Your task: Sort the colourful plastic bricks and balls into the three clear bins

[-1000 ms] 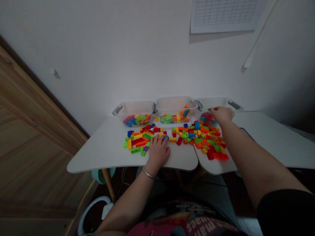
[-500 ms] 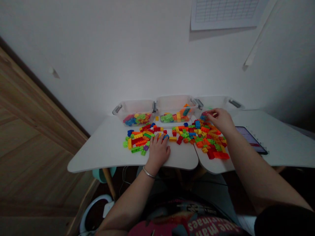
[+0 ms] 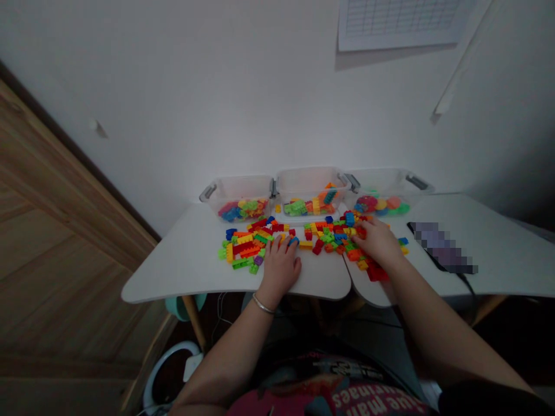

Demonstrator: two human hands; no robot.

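Loose toy building bricks (image 3: 249, 244) in red, yellow, green, orange and blue lie piled on the white tables. My left hand (image 3: 281, 267) rests at the right side of the left pile, fingers spread over a blue and an orange-yellow brick. Over the right pile (image 3: 336, 236), my right hand (image 3: 378, 241) reaches in with its fingers apart among red and yellow bricks; the fingertips are partly hidden. Behind stand three clear plastic boxes: the left box (image 3: 243, 188) and middle box (image 3: 310, 178) hold assorted pieces, and the right box (image 3: 385, 180) holds round coloured pieces.
A phone-like device (image 3: 440, 245), its screen blurred, lies right of the piles with a cable. The two white tabletops (image 3: 173, 266) meet under the right pile. A wall (image 3: 217, 86) rises close behind the boxes, with a printed sheet (image 3: 399, 23) on it.
My right hand has moved down and toward me, from the front of the right box to the right brick pile. The round pieces in that box now show. My left hand stays put.
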